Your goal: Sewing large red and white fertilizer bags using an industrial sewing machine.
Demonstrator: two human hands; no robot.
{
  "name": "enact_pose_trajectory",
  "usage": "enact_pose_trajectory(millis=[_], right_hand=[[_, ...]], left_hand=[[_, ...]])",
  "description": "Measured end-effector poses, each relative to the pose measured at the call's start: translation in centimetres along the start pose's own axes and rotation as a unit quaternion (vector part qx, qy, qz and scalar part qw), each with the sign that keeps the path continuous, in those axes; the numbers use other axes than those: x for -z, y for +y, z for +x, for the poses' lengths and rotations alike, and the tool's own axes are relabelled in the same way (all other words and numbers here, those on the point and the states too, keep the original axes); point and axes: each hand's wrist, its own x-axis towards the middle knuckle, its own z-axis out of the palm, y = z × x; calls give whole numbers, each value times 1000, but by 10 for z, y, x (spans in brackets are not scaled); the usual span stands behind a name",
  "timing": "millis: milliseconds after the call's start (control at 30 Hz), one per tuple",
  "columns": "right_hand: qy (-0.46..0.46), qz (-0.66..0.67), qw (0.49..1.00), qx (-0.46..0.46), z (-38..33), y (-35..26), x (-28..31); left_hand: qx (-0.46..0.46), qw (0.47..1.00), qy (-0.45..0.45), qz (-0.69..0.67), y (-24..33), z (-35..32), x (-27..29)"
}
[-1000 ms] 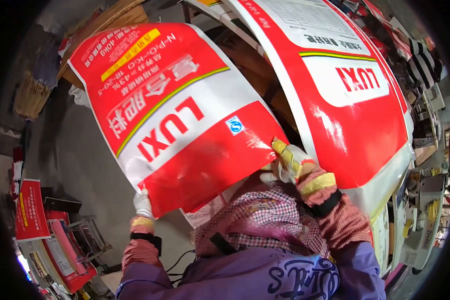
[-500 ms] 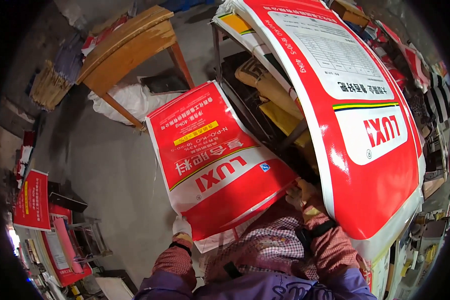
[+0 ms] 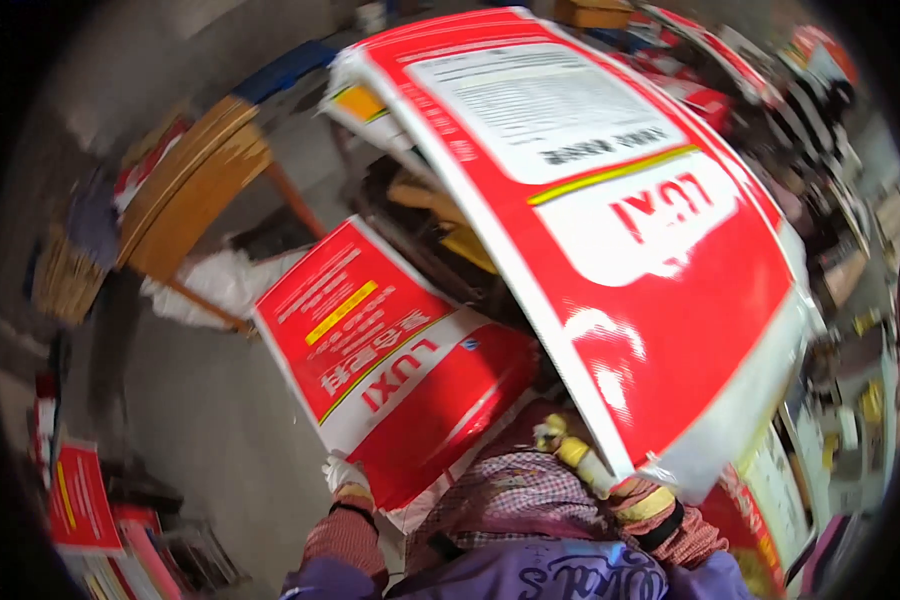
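Observation:
My left hand [image 3: 348, 477], in a white glove, is closed on the lower left corner of a red and white printed woven sack [image 3: 420, 410]. The sack lies flat and slanting in front of my lap. My right hand [image 3: 572, 452], in a yellowed glove, is off that sack. Its fingers stretch out beside the near corner of a tall stack of similar sacks [image 3: 690, 370], which hides part of the hand. Whether it touches the stack I cannot tell.
A wooden table [image 3: 195, 190] stands at the far left, with a white bundle [image 3: 215, 290] beneath it. Bundled brown material [image 3: 70, 270] lies beyond. More red sacks [image 3: 82, 500] are at the lower left, and assorted clutter [image 3: 850, 420] lines the right side.
My right hand has let go of the sack's near edge and moved down toward the stack's corner. My left hand keeps its hold. The whole view has shifted.

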Motion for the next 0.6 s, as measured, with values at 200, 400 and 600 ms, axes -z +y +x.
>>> enact_pose_trajectory(millis=[200, 400, 600], right_hand=[[-65, -359, 923, 119, -68, -50, -46], [121, -267, 943, 156, -100, -63, -35], [195, -141, 969, 64, -144, -59, -14]], left_hand=[[-503, 852, 61, -134, 165, -110, 95], [-857, 473, -90, -184, 289, -293, 143], [-967, 234, -104, -8, 282, -334, 128]])
